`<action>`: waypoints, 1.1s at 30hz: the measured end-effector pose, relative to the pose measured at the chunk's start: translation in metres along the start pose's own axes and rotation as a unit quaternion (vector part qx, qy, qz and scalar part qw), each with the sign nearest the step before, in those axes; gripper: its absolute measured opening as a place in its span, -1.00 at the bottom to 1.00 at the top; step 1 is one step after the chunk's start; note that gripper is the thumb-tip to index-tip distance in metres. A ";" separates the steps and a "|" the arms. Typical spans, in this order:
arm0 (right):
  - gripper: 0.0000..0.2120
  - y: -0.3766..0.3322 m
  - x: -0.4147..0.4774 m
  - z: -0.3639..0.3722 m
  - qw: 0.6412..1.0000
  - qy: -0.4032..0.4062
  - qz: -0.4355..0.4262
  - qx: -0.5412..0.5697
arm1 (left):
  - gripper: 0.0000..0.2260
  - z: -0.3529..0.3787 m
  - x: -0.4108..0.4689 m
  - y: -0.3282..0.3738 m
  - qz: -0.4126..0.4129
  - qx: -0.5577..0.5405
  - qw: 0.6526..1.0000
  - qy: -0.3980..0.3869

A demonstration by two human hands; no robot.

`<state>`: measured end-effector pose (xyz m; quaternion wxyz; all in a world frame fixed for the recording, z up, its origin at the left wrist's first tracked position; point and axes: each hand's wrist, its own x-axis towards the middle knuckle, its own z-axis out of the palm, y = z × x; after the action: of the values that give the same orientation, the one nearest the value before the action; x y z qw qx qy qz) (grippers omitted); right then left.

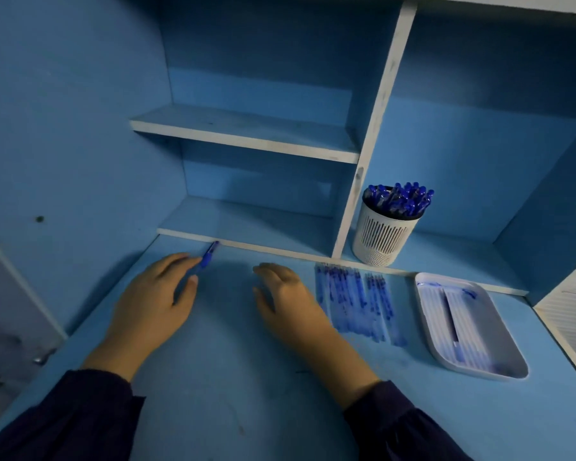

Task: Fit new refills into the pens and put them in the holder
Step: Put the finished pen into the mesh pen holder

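Nothing readable anywhere in this one tbh. The pens [398, 199] stuffed in the holder [381, 241] up around 1 o'clock and the refills [353, 301] laid out around 3 o'clock are way too small and blurry to make out any print or brand.

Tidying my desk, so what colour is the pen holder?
The pen holder is white with vertical slots, seen best in the head view.

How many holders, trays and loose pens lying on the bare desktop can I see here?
Holder: 1
Tray: 1
Loose pen: 1
Total: 3
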<state>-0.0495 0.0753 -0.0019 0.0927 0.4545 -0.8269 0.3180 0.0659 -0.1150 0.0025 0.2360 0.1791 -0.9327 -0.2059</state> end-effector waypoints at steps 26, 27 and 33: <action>-0.81 -0.026 0.073 0.061 0.991 -0.039 0.083 0.098 | -0.57 -0.002 -0.003 -0.043 -0.078 0.033 0.993 -0.083; -0.78 -0.026 0.072 0.059 0.990 -0.037 0.090 0.103 | -0.57 -0.003 -0.003 -0.042 -0.079 0.031 0.993 -0.084; -0.75 -0.023 0.069 0.047 0.985 -0.068 0.118 0.105 | -0.57 -0.005 -0.003 -0.039 -0.084 0.013 0.993 -0.078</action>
<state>-0.0633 -0.0103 0.0018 -0.0506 0.3815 -0.8410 0.3803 0.0809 -0.1486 -0.0128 0.1421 0.2432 -0.9325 -0.2259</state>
